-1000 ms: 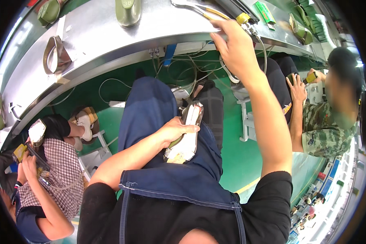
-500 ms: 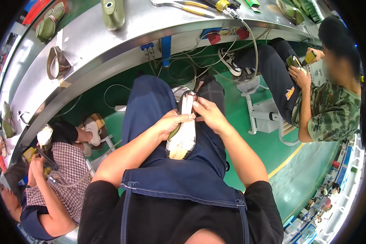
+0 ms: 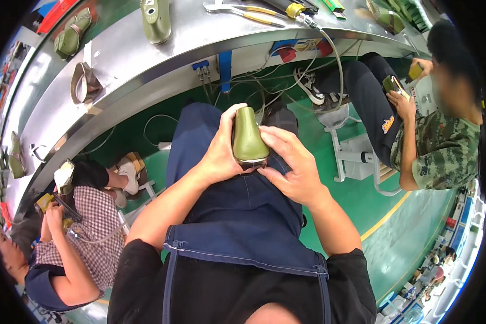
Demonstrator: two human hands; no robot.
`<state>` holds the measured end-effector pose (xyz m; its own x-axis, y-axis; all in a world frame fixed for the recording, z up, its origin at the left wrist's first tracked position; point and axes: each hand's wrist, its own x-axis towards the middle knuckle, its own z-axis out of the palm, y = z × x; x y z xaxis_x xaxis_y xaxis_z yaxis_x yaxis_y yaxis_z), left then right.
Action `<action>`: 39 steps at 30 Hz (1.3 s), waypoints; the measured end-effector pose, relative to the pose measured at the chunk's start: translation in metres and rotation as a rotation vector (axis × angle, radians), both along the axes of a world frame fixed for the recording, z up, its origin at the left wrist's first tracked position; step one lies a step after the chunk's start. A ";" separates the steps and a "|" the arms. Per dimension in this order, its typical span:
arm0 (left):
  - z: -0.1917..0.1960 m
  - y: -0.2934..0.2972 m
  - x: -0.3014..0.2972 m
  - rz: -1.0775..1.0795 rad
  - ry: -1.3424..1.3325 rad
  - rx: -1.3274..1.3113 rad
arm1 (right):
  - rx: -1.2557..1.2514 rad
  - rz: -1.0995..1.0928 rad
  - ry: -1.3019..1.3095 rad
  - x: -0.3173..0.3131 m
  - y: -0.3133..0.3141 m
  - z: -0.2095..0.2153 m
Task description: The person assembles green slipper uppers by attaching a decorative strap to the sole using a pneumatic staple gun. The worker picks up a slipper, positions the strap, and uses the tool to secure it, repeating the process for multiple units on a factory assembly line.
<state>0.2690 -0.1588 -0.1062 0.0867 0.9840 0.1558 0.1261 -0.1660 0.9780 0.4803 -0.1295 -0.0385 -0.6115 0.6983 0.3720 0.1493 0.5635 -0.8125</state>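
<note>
Above my lap I hold a green shoe last, its smooth, narrow top end tipped toward the bench. Dark, shiny upper material shows at the end nearer me. Wrapped along the last's left side is my left hand, its fingers partly hidden behind it. My right hand grips the right side, fingertips on the green surface and thumb low by the dark material. The last's underside faces away from view.
The curved metal bench ahead carries another green last, a brown shoe upper, pincers and an air hose. Co-workers sit left and right. Cables hang beneath the bench.
The last has been turned over in my hands: its pale sole side faced up before, and its green top shows now. Both hands have shifted their hold around it.
</note>
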 end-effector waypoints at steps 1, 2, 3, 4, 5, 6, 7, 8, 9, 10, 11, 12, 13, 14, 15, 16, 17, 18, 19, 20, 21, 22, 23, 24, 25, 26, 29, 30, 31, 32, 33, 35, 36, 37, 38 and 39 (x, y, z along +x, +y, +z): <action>-0.001 -0.001 -0.001 -0.012 -0.058 -0.011 | 0.018 -0.007 0.014 0.001 -0.004 -0.001; -0.001 -0.002 -0.002 -0.020 -0.028 0.028 | 0.037 -0.015 0.029 0.001 -0.007 -0.002; 0.001 -0.005 -0.003 -0.025 0.000 0.065 | 0.059 -0.012 0.038 0.002 -0.010 -0.003; 0.002 -0.007 -0.004 -0.030 0.029 0.102 | 0.081 -0.009 0.047 0.004 -0.012 -0.003; 0.001 -0.008 -0.005 -0.030 0.057 0.159 | 0.103 -0.006 0.057 0.005 -0.015 -0.003; 0.001 -0.008 -0.006 -0.034 0.081 0.217 | 0.105 -0.027 0.054 0.005 -0.020 -0.001; 0.002 -0.007 -0.006 -0.037 0.105 0.274 | 0.095 -0.024 0.101 0.005 -0.022 -0.004; 0.004 -0.006 -0.008 -0.035 0.097 0.311 | 0.084 -0.020 0.148 0.005 -0.023 -0.009; 0.007 -0.004 -0.010 -0.037 0.116 0.326 | 0.074 -0.017 0.195 0.005 -0.024 -0.012; 0.009 -0.002 -0.012 -0.040 0.135 0.341 | 0.091 -0.028 0.211 0.003 -0.025 -0.013; 0.009 -0.002 -0.013 -0.042 0.154 0.356 | 0.107 -0.024 0.217 0.003 -0.026 -0.015; 0.009 -0.001 -0.014 -0.044 0.147 0.372 | 0.126 -0.019 0.224 0.003 -0.027 -0.016; 0.010 -0.002 -0.015 -0.049 0.151 0.361 | 0.145 -0.014 0.232 0.002 -0.027 -0.017; 0.010 -0.003 -0.016 -0.053 0.154 0.350 | 0.148 -0.019 0.229 0.001 -0.028 -0.018; 0.010 -0.003 -0.017 -0.058 0.158 0.342 | 0.154 -0.023 0.229 0.000 -0.029 -0.019; 0.009 -0.004 -0.017 -0.066 0.161 0.333 | 0.160 -0.028 0.228 -0.001 -0.029 -0.019; 0.007 -0.005 -0.016 -0.074 0.164 0.324 | 0.149 -0.013 0.216 0.000 -0.029 -0.019; 0.004 -0.007 -0.016 -0.083 0.165 0.315 | 0.139 0.000 0.203 0.000 -0.027 -0.018; 0.003 -0.008 -0.016 -0.091 0.161 0.315 | 0.127 0.014 0.189 -0.001 -0.027 -0.018; 0.001 -0.009 -0.016 -0.098 0.155 0.315 | 0.123 0.021 0.182 -0.001 -0.026 -0.019; 0.001 -0.011 -0.015 -0.105 0.156 0.315 | 0.120 0.029 0.180 -0.001 -0.026 -0.019; 0.000 -0.013 -0.015 -0.105 0.153 0.292 | 0.116 0.038 0.177 -0.001 -0.027 -0.019; -0.002 -0.016 -0.014 -0.105 0.150 0.269 | 0.101 0.037 0.169 0.000 -0.027 -0.019; -0.003 -0.017 -0.013 -0.106 0.142 0.247 | 0.086 0.034 0.155 0.000 -0.027 -0.018; -0.003 -0.019 -0.013 -0.117 0.125 0.176 | 0.071 0.031 0.141 0.001 -0.026 -0.016; -0.002 -0.022 -0.014 -0.127 0.110 0.105 | -0.006 0.037 0.145 0.001 -0.025 -0.013; 0.002 -0.028 -0.010 -0.164 0.007 -0.127 | -0.220 0.045 0.148 0.004 -0.018 -0.011; 0.004 -0.028 -0.009 -0.180 -0.041 -0.205 | -0.279 0.034 0.136 0.004 -0.017 -0.014; 0.007 -0.027 -0.009 -0.204 -0.060 -0.295 | -0.339 0.023 0.123 0.005 -0.015 -0.016; 0.010 -0.027 -0.010 -0.228 -0.079 -0.384 | -0.348 0.055 0.091 0.007 -0.011 -0.019; 0.011 -0.027 -0.010 -0.251 -0.098 -0.476 | -0.441 0.063 0.086 0.008 -0.009 -0.019; 0.006 -0.028 -0.009 -0.250 -0.090 -0.485 | -0.627 0.078 0.076 0.009 -0.008 -0.017; 0.002 -0.028 -0.008 -0.251 -0.077 -0.484 | -0.626 0.085 0.041 0.008 -0.006 -0.016; -0.001 -0.028 -0.008 -0.253 -0.063 -0.482 | -0.624 0.092 0.006 0.008 -0.004 -0.015; -0.003 -0.028 -0.008 -0.248 -0.066 -0.483 | -0.622 0.097 -0.029 0.007 -0.003 -0.014; -0.004 -0.030 -0.008 -0.241 -0.068 -0.488 | -0.537 0.084 -0.085 0.006 -0.004 -0.011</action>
<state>0.2608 -0.1887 -0.1102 0.3241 0.8971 -0.3003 0.0746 0.2923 0.9534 0.4860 -0.1331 -0.0494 -0.6855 0.7240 -0.0764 0.1996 0.0860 -0.9761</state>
